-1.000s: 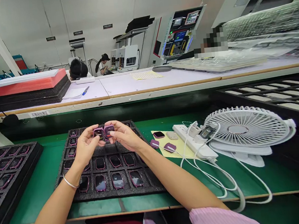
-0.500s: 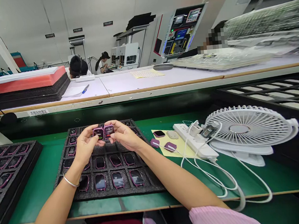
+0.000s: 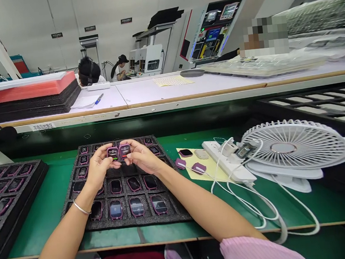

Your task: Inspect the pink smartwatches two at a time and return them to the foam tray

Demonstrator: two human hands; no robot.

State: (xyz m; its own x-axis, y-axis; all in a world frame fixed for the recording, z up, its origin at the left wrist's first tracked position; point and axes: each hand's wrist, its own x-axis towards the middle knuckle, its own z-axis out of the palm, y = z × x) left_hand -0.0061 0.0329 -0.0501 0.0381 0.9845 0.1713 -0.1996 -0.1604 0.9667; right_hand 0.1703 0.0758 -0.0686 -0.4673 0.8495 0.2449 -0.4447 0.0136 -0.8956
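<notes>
My left hand (image 3: 98,168) pinches a small purple smartwatch body (image 3: 113,153) with its screen lit. My right hand (image 3: 141,155) grips a second purple watch body (image 3: 125,150) right beside it, and the two devices touch edge to edge. Both hands hover over the upper rows of a black foam tray (image 3: 180,210) on the green bench mat. Several more purple watch bodies (image 3: 136,206) lie in that tray's pockets. A silver bangle sits on my left wrist.
A second black tray (image 3: 31,188) of watch bodies stands at the left. To the right lie loose watch bodies (image 3: 198,168) on a yellow sheet (image 3: 210,170), a white power strip (image 3: 224,162) with cables, and a white fan (image 3: 293,150). Other people work at the far benches.
The hands keep the two watch bodies together in the same place. The camera has shifted slightly, so the scene sits a bit lower and to the right.
</notes>
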